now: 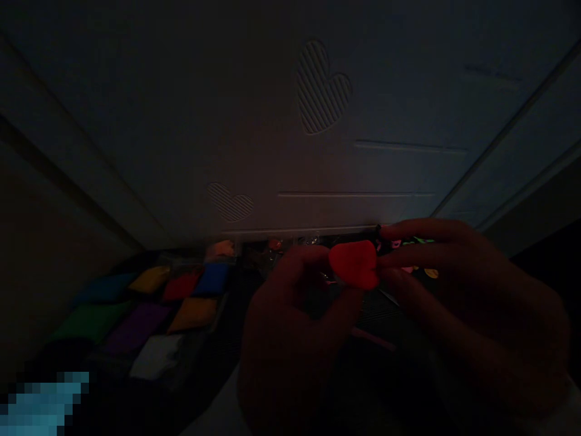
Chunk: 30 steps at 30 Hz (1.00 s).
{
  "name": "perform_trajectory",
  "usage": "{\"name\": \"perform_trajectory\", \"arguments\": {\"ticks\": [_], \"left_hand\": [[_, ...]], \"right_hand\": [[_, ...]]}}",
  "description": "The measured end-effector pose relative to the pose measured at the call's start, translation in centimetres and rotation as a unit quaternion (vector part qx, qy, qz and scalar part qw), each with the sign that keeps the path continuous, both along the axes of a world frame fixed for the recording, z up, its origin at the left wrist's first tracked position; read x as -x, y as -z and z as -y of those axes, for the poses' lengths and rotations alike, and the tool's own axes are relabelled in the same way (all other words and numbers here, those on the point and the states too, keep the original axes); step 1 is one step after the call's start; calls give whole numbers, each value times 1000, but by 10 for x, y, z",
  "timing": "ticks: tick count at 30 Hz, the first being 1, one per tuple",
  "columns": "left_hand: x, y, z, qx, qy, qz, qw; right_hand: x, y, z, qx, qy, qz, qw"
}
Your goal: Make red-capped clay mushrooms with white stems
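Observation:
A bright red clay heart (354, 264), smooth and rounded with a small notch on its right side, is held up in front of me. My left hand (295, 327) pinches it between thumb and fingers from the left and below. On the notched edge, the thumb and fingers of my right hand (467, 303) close in and touch the clay. A thin pinkish strip (374, 340) lies on the dark surface beneath my hands. The light is very dim, so fine detail is lost.
At left lie several coloured clay packs: green (88, 321), purple (138, 327), blue (213, 278) and white (155, 357). Behind stands a pale panel (254, 121) with embossed hearts. Small colourful pieces (420, 241) lie beyond my right hand. A pixelated bluish patch (40, 402) covers the lower left corner.

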State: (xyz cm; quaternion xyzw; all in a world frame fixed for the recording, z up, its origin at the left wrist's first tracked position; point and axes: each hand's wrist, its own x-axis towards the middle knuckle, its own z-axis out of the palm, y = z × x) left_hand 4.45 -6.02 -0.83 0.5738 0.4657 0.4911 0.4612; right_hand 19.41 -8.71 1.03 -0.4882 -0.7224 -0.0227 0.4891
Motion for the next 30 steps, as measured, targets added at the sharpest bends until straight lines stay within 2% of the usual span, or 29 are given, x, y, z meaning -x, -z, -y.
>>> {"name": "perform_trajectory", "arguments": {"ticks": [6,14,30], "left_hand": [[0,-2,1,4,-18,-16,1000],[0,1,-1,0,-3,0,1000],[1,-2,1,4,-1,-2,1000]], "right_hand": [[-2,1,0,1,-1,7,1000],[0,0,-1,-3,3,12,1000],[1,0,0,-6,11,14,1000]]}}
